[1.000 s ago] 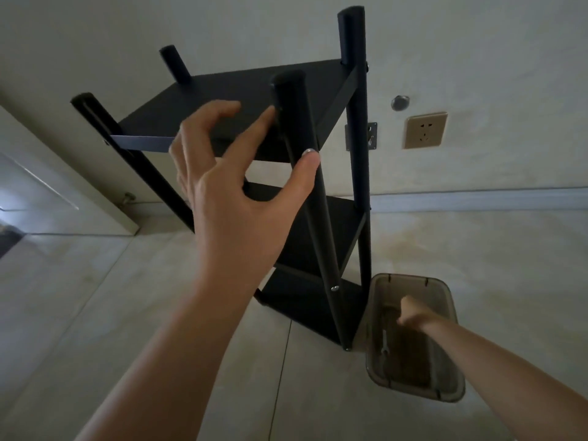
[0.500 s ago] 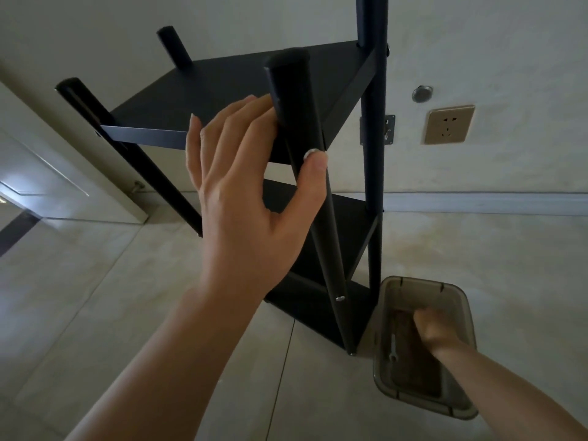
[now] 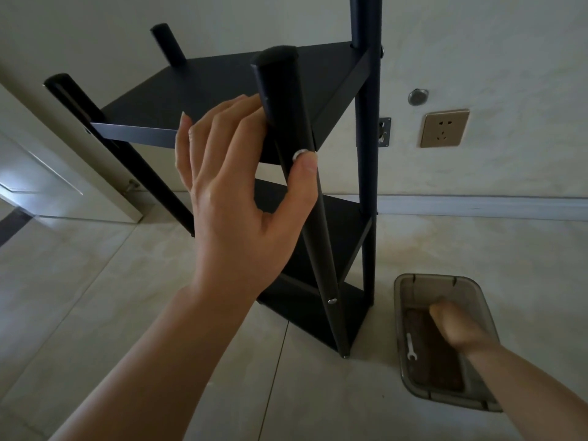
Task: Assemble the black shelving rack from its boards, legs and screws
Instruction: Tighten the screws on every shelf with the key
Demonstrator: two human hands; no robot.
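A single head-worn wide-angle view looks forward and down, close over the black metal shelving rack point(image 3: 241, 100) on the pale tiled floor point(image 3: 95, 297).

Left hand point(image 3: 235, 198) raised, gripping; right hand point(image 3: 451, 326) lowered, curled.
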